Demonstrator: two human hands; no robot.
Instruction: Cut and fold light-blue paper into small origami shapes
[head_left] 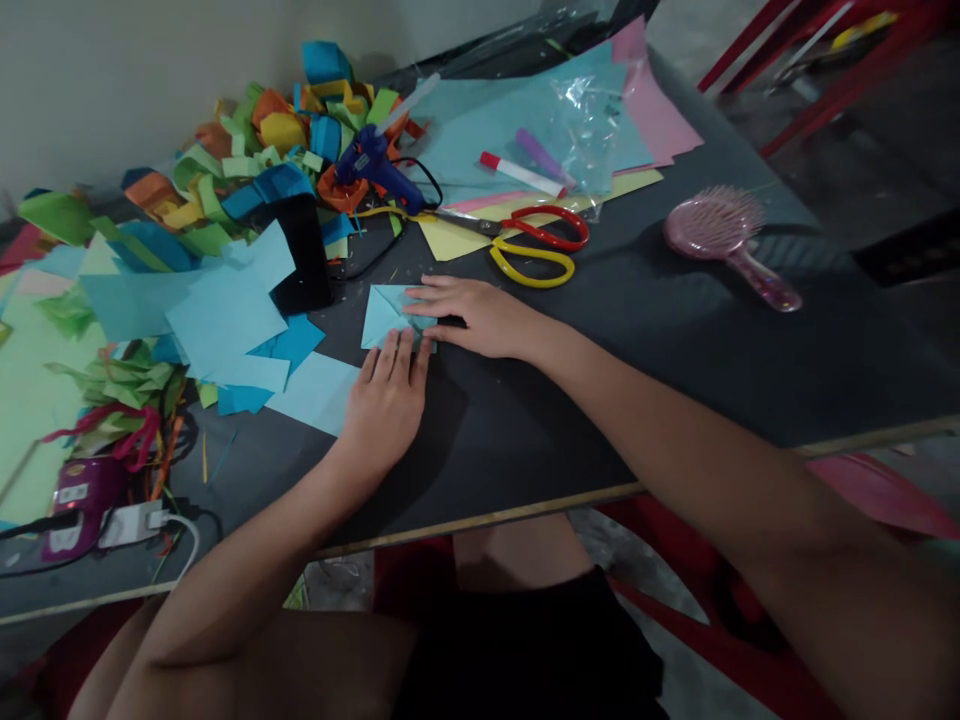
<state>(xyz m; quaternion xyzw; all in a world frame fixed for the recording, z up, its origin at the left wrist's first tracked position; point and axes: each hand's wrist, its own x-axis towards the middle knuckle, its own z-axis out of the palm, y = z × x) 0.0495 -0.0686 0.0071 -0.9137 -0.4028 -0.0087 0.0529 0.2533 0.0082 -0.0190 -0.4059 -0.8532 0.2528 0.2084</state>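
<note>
The square (380, 313) is thin matt paper, sharply creased; the loops (281, 130) are matt paper too. The table (517, 430) has a smooth, dull top and a raw, wood-like edge. Glossy, crinkled clear plastic makes the bag (589, 115). The scissors (498, 228) pair metal blades with shiny plastic handles. The glue gun (382, 175) and marker (523, 175) look smooth plastic, the brush (701, 230) glossy plastic, the shorts (525, 650) matt cloth

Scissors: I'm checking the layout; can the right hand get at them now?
Probably yes: the scissors lie just beyond the right hand, with bare table between, though that hand rests on folded paper.
</note>
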